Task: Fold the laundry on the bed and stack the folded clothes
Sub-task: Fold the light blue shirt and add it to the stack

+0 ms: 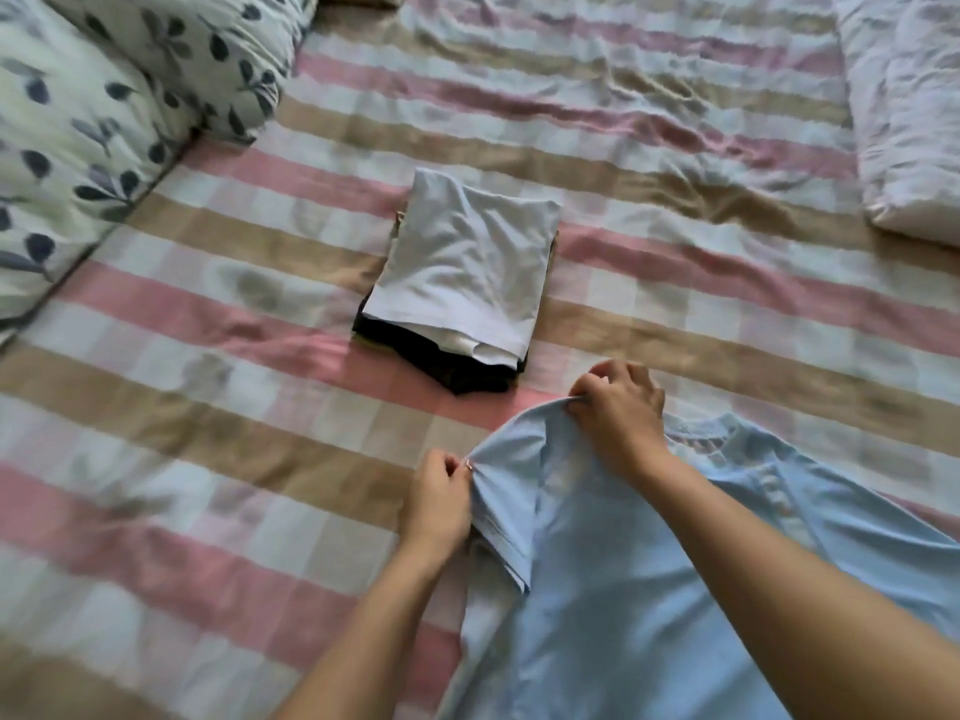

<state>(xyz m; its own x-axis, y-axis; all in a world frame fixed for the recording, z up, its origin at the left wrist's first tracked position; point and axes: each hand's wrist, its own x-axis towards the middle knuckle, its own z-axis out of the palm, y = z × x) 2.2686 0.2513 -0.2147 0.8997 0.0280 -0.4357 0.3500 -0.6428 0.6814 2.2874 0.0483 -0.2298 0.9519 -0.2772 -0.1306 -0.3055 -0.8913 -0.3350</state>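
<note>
In the head view, the person is leaning over the bed (208, 356), which is wearing a pink, tan and white striped sheet, and is working on a light blue shirt (623, 589) lying spread at the near right, partly running out of the bottom of the picture. The left hand (436, 498) is pinching a gathered edge of the shirt, fingers curled tight on the cloth, and the right hand (618, 407) is gripping the same raised edge a little farther up, so the fabric is bridging between the two hands and lifting off the sheet. Just beyond the hands, the stack of folded clothes (462, 272) is sitting mid-bed, a white piece on top and a dark garment (457, 374) showing beneath it. A leaf-print duvet (104, 96) is bunching at the far left and a white quilt (909, 122) is lying at the far right. The step looks like bringing one side of the shirt over toward its middle. To do it well, the hands should be keeping the edge taut and level, laying it down straight along the body, and smoothing out the creases gathering near the left pinch before making the next fold, so that the finished piece is matching the stack's outline.
</note>
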